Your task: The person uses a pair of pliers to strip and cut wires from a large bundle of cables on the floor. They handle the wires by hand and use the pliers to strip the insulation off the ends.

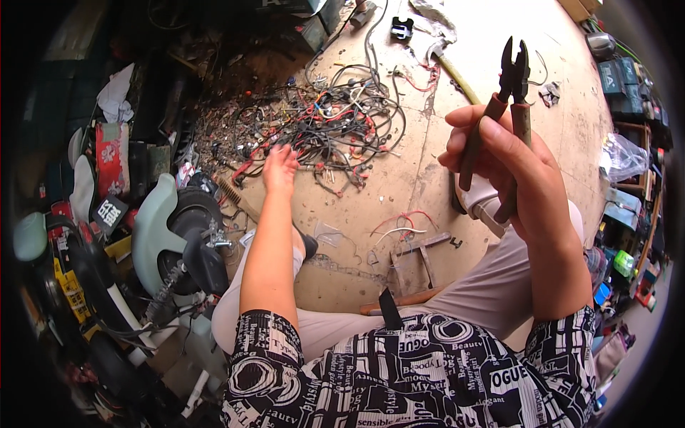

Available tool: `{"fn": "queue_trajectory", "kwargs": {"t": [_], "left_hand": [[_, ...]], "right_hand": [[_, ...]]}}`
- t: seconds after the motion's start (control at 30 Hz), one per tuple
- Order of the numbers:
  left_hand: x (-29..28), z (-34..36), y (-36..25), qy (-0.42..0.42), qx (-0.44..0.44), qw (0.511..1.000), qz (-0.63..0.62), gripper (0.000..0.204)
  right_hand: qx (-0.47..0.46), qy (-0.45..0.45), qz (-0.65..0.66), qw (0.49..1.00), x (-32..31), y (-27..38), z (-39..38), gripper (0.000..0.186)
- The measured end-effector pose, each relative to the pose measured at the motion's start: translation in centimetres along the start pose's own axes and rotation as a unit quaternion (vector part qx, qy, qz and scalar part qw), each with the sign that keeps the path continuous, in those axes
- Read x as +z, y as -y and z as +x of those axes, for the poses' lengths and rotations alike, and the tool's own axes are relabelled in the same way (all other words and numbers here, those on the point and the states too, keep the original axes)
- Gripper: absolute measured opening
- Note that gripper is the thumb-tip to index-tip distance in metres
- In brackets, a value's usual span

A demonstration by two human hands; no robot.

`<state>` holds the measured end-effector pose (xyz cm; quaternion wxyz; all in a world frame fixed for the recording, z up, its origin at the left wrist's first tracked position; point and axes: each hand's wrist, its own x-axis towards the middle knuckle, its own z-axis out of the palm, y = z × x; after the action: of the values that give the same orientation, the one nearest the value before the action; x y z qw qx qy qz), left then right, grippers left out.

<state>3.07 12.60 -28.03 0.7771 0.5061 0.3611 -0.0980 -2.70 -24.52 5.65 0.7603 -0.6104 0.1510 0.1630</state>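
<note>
My right hand [529, 165] is raised at the right, wrapped round a pair of pliers [515, 75]. The pliers point upward, with dark metal jaws slightly apart and worn reddish-brown handles. My left hand [280, 170] reaches forward to the near left edge of a tangled heap of electrical wires [335, 118] on the floor. Its fingers are loosely spread and slightly bent, with nothing visible in them. The wires are mostly black, with some red, white and yellow strands and small connectors.
A hammer [457, 77] lies beyond the heap. Scooter parts, including a wheel [196, 228] and pale green fender [153, 225], crowd the left. Near my legs lie a metal bracket [426, 264] and loose red wires [403, 220]. Boxes and a clear plastic bag [624, 158] line the right.
</note>
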Motion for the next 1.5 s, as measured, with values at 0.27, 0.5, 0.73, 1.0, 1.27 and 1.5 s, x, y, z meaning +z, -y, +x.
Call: {"fn": "queue_trajectory", "kwargs": {"t": [0.27,0.5,0.73,1.0,1.27,1.5], "left_hand": [[11.5,0.1,11.3,0.213,0.12,0.828,0.505,0.034],[17.2,-1.2,14.2,0.056,0.084,0.797,0.596,0.035],[14.4,-2.4,11.5,0.253,-0.176,0.931,0.194,0.015],[12.1,-12.9,2.5,0.272,-0.222,0.936,-0.029,0.017],[12.8,-25.4,-6.2,0.345,-0.12,0.92,0.141,0.018],[8.2,-24.1,-4.1,0.262,-0.141,0.918,0.263,0.019]], "right_hand": [[0.01,-0.038,0.011,0.999,-1.1,0.8,-0.6,0.043],[0.039,-0.09,0.014,0.995,-1.8,1.8,-0.7,0.045],[0.04,-0.049,0.048,0.997,-1.9,2.4,-1.5,0.047],[-0.005,-0.029,0.055,0.998,-3.1,1.8,-1.4,0.032],[0.144,0.052,-0.13,0.98,-2.1,-2.9,1.1,0.028],[0.087,0.101,-0.31,0.941,1.2,-6.8,0.7,0.038]]}}
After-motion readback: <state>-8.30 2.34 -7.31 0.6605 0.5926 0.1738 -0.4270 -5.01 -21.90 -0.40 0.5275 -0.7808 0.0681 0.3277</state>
